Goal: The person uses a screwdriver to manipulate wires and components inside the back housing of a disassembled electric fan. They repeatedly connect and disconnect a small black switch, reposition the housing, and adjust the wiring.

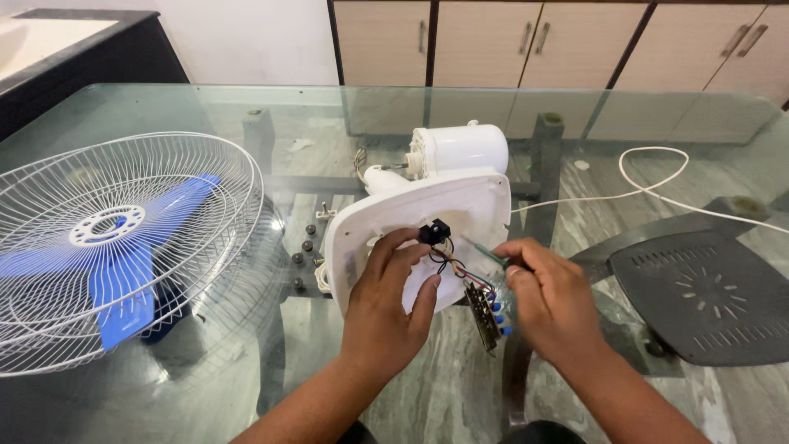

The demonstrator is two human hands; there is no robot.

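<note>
Likely the thin coloured wires (460, 270) (taut) tear loose: left hand (386, 304) grips the white plastic fan housing (427, 238), right hand (546, 300) clenches a green-handled screwdriver (491, 255).

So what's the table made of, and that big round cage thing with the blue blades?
The table looks like clear glass: the floor and its legs show through it, and it reflects the cupboards. The fan guard seems to be thin metal wire with a white coating, though that is hard to confirm. The blue blades look like smooth plastic.

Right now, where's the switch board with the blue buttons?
In the head view, centre-right: the switch board hangs on wires below the white fan housing, between the left hand and the right hand.
</note>
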